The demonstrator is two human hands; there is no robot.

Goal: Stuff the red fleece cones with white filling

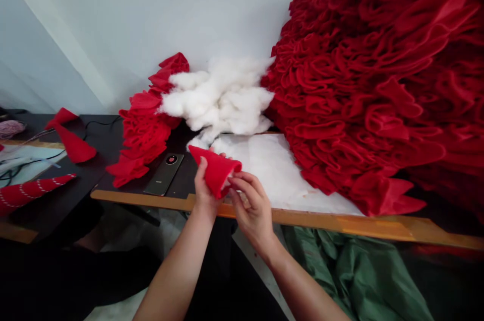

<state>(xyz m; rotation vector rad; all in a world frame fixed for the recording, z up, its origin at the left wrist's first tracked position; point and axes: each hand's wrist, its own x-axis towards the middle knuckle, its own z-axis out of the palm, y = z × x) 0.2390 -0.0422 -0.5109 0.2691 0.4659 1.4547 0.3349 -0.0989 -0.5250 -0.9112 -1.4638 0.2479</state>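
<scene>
Hands meet at the lower middle of the frame, just above the wooden table edge [340, 222], with a red felt cone [215, 170] between them. The cone lies tilted, its long axis running from the closed tip at the upper left to the open mouth at the lower right, so the mouth faces the right hand [254, 206] and the tip sits above the left hand [204, 187]. The left hand pinches the cone's body, thumb on the near face and fingers hidden behind it, wrist upright and forearm rising from the bottom of the frame. The right hand comes in from the lower right, palm turned away, its fingertips drawn together at the cone's mouth and touching the rim. A trace of white shows there, but whether they pinch the felt or a tuft inside cannot be told. Both hands are on the cone, the right one nearer its opening. Beyond them, toward the upper middle, a heap of white stuffing [221, 94] lies against the wall, with a white sheet [276, 170] between it and the hands. A great pile of red felt cones [378, 84] fills the upper right, a smaller stack of red cones [145, 127] sits to the left, and a phone [164, 174] lies flat just left of the left hand.
</scene>
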